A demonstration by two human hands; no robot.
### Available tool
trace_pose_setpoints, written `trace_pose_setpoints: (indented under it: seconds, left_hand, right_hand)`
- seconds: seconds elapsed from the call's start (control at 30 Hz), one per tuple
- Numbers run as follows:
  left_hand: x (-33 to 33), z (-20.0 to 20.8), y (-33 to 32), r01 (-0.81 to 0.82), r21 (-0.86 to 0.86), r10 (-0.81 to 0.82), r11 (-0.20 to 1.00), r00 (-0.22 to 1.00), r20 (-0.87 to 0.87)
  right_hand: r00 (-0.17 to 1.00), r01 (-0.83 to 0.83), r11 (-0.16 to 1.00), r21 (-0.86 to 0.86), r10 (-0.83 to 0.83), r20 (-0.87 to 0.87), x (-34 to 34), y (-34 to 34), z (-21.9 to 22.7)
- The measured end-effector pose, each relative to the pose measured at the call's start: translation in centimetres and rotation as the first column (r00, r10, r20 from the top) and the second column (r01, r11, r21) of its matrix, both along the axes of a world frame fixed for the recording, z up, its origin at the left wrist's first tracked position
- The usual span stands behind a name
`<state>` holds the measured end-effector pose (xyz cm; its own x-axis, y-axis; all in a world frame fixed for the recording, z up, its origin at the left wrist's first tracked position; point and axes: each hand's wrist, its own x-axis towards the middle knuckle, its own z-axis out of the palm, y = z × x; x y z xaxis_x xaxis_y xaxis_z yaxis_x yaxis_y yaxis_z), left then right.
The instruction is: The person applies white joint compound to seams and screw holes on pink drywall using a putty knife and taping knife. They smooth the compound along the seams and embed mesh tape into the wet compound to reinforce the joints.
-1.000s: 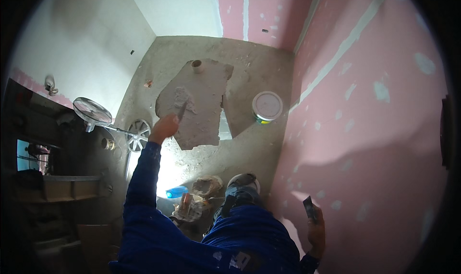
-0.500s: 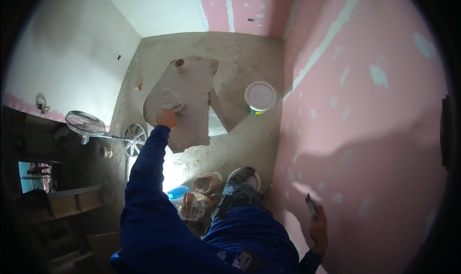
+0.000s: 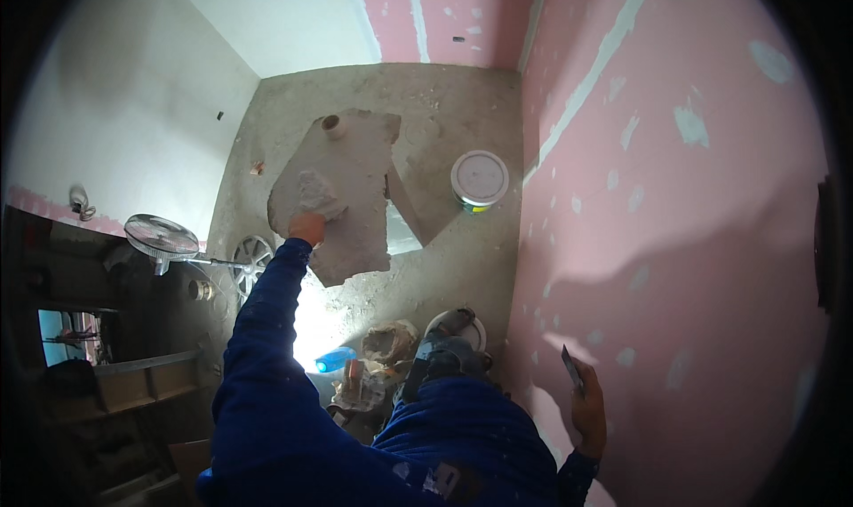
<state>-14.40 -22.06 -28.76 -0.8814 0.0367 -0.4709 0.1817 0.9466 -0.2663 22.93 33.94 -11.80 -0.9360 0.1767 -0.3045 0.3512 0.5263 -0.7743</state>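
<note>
Left hand (image 3: 307, 228) grips putty knife (image 3: 335, 213) beside plaster mound (image 3: 314, 187) on jagged board (image 3: 357, 245); right hand (image 3: 588, 409) holds flat-bladed scraper (image 3: 570, 367).

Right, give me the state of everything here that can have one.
Left bare hand, closed on a grey flat-bladed tool, mostly hidden.
Right bare hand, closed on a thin metal-bladed scraper.
Round white plastic bucket, upright, seemingly lidded.
Grey wire-caged fan, standing; spinning unclear.
Translucent blue plastic bottle, lying on its side.
Pale hollow cylinder, on end, open-topped.
Grey ragged-edged sheet, flat on the floor.
</note>
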Motion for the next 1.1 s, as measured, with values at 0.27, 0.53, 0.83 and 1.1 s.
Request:
trace_pose_setpoints:
  seconds: [0.27,0.53,0.83,1.1]
  left_hand:
    - [0.9,1.6,0.2,0.011,0.040,-0.010,0.999,1.000,-0.011]
    - [-4.7,4.5,0.9,-0.212,-0.009,0.212,0.977,0.977,-0.011]
    - [-7.4,0.4,0.8,-0.231,-0.052,0.235,0.972,0.968,0.089]
    - [-2.4,-0.3,0.5,-0.067,0.004,0.066,0.998,0.994,0.086]
  right_hand:
    - [0.997,0.031,0.995,-0.090,-0.038,-0.070,-0.5,-0.4,0.3]
    - [1.000,0.016,0.999,-0.044,-0.015,0.014,0.7,-0.1,-0.6]
    - [1.000,-0.005,1.000,-0.030,0.005,-0.019,0.2,-0.2,0.5]
    - [0.999,0.010,0.999,-0.051,-0.011,-0.036,0.1,-0.3,0.3]
